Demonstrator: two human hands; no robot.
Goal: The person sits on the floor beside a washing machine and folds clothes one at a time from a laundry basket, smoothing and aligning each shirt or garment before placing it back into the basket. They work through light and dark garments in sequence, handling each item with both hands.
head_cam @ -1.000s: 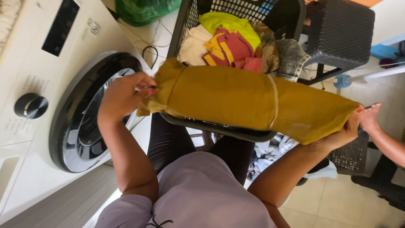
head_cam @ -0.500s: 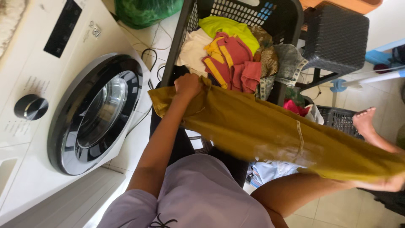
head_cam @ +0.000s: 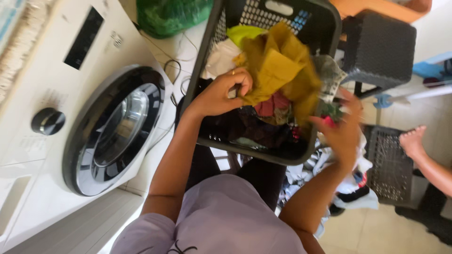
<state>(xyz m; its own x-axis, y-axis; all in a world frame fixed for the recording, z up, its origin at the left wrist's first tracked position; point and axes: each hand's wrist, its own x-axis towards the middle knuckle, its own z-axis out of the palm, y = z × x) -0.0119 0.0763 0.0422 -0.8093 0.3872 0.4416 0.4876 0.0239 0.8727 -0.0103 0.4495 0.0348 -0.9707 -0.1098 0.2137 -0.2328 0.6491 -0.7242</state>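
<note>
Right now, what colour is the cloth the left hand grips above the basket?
Mustard yellow cloth, plain, pinched by the left hand; head view shows it.

A home laundry corner is shown: a white front-loading washing machine point(head_cam: 94, 127) on the left, a dark clothes-filled laundry basket point(head_cam: 263, 150) beside it, tiled floor point(head_cam: 376, 230).

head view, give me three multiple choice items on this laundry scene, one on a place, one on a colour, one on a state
1. Where is the mustard-yellow cloth?
A. over the dark laundry basket
B. inside the washing machine
C. on the floor

2. What colour is the bag behind the machine?
A. red
B. green
C. white

3. How does the left hand stand?
A. flat on the machine
B. open in the air
C. fingers pinching the cloth

Answers: 1 A, the cloth is bunched above the clothes in the basket. 2 B, the bag at the top is green. 3 C, the fingers curl shut on the cloth's edge, while the right hand is blurred.
</note>
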